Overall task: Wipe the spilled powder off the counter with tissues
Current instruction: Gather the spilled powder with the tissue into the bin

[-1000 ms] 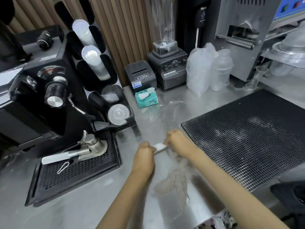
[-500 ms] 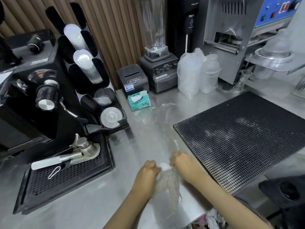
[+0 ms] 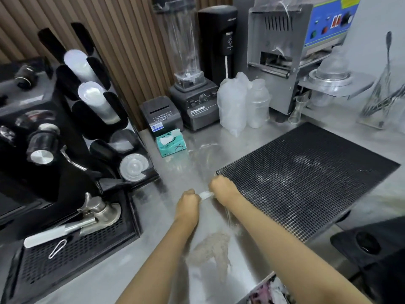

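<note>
A patch of brownish spilled powder (image 3: 211, 246) lies on the steel counter (image 3: 171, 207) near its front edge, between my forearms. A small white tissue (image 3: 206, 194) is pressed on the counter beyond the powder. My left hand (image 3: 187, 199) and my right hand (image 3: 222, 187) are both closed on it, one at each end, fingers curled under. A teal tissue box (image 3: 172, 143) with a sheet sticking out stands farther back on the counter.
A black perforated mat (image 3: 306, 178) lies right of my hands. A black drip tray (image 3: 72, 249) with a metal tamper and a cup and lid dispenser (image 3: 105, 119) stand left. Printer, blender (image 3: 192, 99), plastic bottles and a sealing machine line the back.
Both hands with the tissue went toward me over the powder half a second ago, then pushed back away from me. The powder patch now shows behind the hands again.
</note>
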Demonstrator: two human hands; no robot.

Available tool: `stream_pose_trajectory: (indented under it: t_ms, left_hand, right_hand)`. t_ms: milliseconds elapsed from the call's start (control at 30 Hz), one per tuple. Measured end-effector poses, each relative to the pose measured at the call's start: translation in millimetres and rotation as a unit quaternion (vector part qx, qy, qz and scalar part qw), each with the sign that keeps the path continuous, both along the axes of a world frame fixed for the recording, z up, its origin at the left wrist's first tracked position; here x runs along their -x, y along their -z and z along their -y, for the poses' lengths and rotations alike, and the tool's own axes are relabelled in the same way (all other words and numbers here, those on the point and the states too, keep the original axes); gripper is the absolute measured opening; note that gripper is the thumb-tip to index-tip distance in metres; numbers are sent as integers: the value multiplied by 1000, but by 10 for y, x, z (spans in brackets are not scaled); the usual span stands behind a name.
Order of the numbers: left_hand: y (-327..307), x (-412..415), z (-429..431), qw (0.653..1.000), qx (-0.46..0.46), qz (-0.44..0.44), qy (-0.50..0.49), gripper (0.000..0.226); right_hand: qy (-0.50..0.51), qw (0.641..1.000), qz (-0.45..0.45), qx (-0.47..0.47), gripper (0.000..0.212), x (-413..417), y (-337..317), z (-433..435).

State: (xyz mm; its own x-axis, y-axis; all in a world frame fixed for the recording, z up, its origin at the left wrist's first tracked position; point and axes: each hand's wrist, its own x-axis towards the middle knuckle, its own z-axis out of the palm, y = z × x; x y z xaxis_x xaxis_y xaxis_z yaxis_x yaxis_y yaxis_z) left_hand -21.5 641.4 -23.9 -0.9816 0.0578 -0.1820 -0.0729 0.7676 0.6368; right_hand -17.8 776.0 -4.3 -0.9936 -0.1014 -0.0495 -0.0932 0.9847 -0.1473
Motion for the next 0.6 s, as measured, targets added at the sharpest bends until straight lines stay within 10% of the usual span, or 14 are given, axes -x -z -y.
stream_pose_trajectory:
  t_ms: [367, 500, 600]
  left_hand:
    - [228, -757, 314, 928, 106, -164, 318, 14]
    - [131, -653, 328, 952, 86, -111, 272, 18]
    - [67, -452, 187, 968, 67, -85, 224, 24]
  right_hand:
    - [34, 998, 43, 22, 26, -1286, -18, -27]
    - [26, 998, 27, 45, 59, -1108, -29, -76]
    - [59, 997, -16, 54, 15, -896, -64, -90]
